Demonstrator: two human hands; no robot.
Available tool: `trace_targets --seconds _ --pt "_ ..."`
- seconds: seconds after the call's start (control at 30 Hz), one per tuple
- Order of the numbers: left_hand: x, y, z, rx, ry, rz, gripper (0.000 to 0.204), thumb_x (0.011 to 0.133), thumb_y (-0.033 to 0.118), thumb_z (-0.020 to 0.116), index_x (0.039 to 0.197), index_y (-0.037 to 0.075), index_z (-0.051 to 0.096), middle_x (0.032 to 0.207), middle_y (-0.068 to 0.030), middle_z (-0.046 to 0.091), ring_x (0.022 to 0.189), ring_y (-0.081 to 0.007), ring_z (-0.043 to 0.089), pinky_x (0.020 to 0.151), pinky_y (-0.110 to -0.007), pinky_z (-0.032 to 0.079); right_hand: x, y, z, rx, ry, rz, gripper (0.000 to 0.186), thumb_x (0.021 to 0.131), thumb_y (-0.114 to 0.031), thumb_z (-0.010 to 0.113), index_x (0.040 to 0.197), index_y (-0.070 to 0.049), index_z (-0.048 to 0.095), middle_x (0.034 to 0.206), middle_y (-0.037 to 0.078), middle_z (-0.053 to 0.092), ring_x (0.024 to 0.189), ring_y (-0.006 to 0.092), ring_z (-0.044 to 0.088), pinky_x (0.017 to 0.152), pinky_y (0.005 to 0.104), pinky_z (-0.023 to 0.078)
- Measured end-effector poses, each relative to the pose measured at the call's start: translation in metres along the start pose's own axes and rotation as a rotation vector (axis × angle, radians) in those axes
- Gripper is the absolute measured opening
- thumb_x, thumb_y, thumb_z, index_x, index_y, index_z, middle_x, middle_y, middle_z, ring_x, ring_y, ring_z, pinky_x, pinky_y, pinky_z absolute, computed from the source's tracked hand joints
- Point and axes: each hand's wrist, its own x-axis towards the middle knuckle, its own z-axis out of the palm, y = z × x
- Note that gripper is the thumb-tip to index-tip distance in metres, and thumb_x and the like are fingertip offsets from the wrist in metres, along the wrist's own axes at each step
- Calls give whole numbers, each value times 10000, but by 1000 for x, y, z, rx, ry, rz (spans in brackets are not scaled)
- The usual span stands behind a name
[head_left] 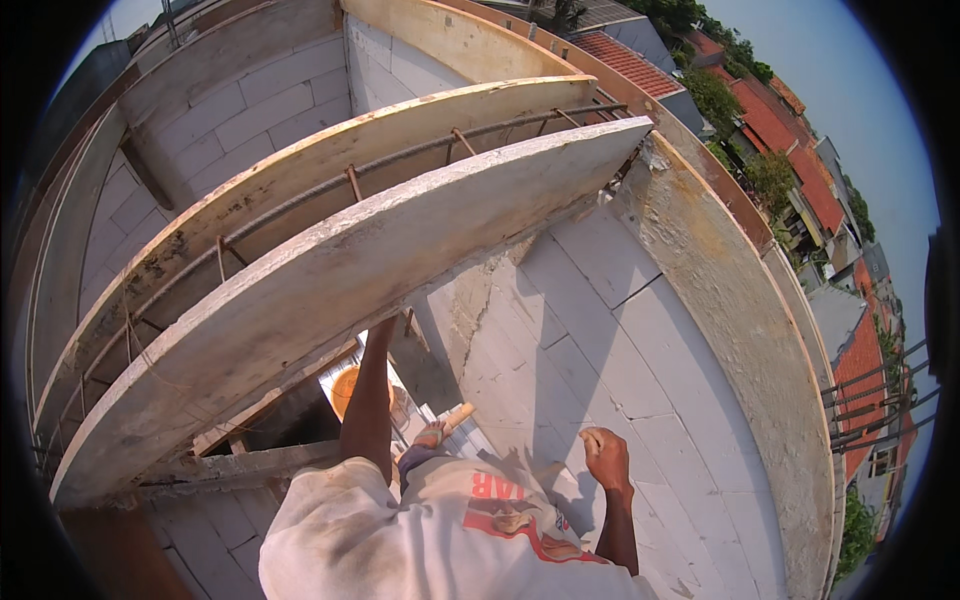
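Observation:
My left forearm [368,410] reaches forward and up to the underside of a long formwork board [350,240]. The board hides my left hand, so its fingers and anything in them cannot be seen. To the right, my right hand [606,458] is raised in front of the pale block wall [640,350], apart from the board. Its fingers are curled closed, and whatever they may hold is hidden. Behind the near board runs a second board [330,135], with steel reinforcing bars [360,175] and their cross ties lying in the gap between the two.
Below me, a bare foot [430,434] stands by a piece of wood [458,416] and pale ribbed sheets. An orange round thing [345,390] lies beneath my left arm. Bar ends [870,405] jut out at the right edge. Red-tiled roofs [760,115] lie beyond the wall.

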Motion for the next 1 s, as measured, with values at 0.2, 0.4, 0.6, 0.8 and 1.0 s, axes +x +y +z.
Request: trace_targets --seconds 0.2,0.4,0.6,0.8,1.0 --pt "-66 19 -17 483 66 -303 997 990 416 785 1645 -90 228 1646 -328 330 1550 -443 295 1262 -522 316 33 -25 -3 -178 -42 -17 129 969 -141 695 995 -59 791 1003 161 793 926 402 755 810 477 601" --pt "-116 -41 -23 327 113 -321 1247 928 464 843 1653 -171 52 1723 -424 168 1643 -519 166 1342 -504 241 62 -63 6 -157 -31 -74 144 948 -163 671 961 -77 786 966 166 781 907 421 739 788 505 593" --pt "-98 -79 -47 226 133 -126 658 1008 362 735 1431 -115 573 1318 -349 670 1286 -420 639 1115 -467 477 84 -81 1 -123 -187 -166 172 941 -181 668 941 -81 808 942 165 785 891 402 744 786 487 596" --pt "-88 -28 -68 264 308 127 285 1054 238 634 1029 -16 760 792 -128 740 711 -252 708 723 -424 546 93 -103 -39 45 -204 -115 211 941 -183 674 1038 -90 836 995 150 807 882 363 759 811 451 598" --pt "-39 -18 -110 122 243 255 253 1043 131 643 1242 -15 696 973 -73 724 810 -198 697 709 -366 581 104 -89 -50 250 126 -176 147 962 -102 718 1048 -28 812 959 184 793 849 378 764 742 427 587"
